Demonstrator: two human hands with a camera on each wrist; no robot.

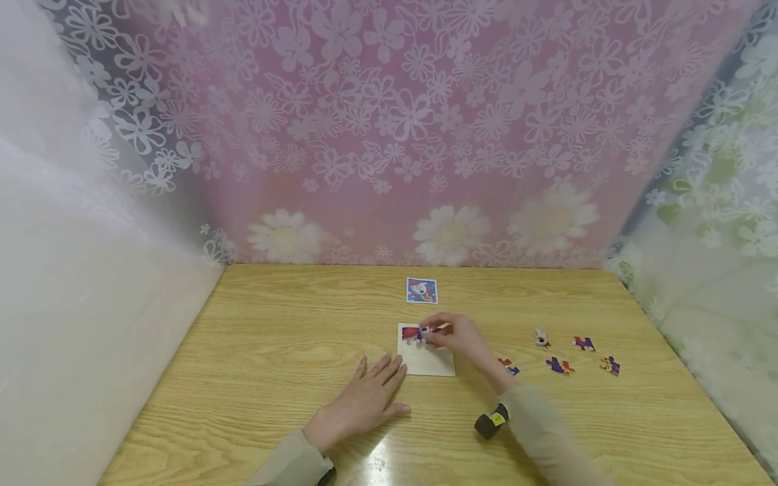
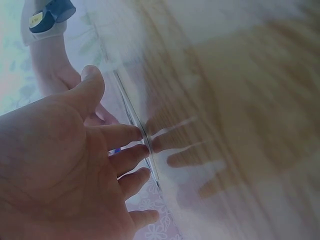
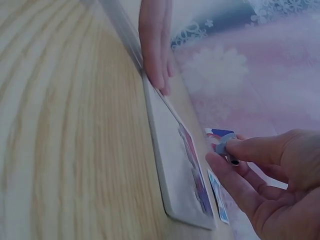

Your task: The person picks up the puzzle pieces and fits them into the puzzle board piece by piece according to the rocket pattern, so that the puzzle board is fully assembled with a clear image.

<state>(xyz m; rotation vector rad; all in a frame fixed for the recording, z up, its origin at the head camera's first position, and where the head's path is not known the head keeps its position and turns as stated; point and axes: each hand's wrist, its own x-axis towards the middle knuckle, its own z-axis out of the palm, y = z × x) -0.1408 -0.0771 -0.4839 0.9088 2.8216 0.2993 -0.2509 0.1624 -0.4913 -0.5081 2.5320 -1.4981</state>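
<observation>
A white puzzle tray lies on the table, with joined pieces along its far edge. Above that edge, my right hand pinches a jigsaw piece between thumb and fingers; the right wrist view shows it held off the tray, its grey-white, red and blue print partly covered. My left hand lies flat with fingers spread, fingertips touching the tray's left edge. In the left wrist view its fingers are straight and hold nothing.
A small picture card lies beyond the tray. Several loose jigsaw pieces are scattered on the table to the right, one close to my right forearm. Flower-patterned curtains stand at the back and sides of the wooden table.
</observation>
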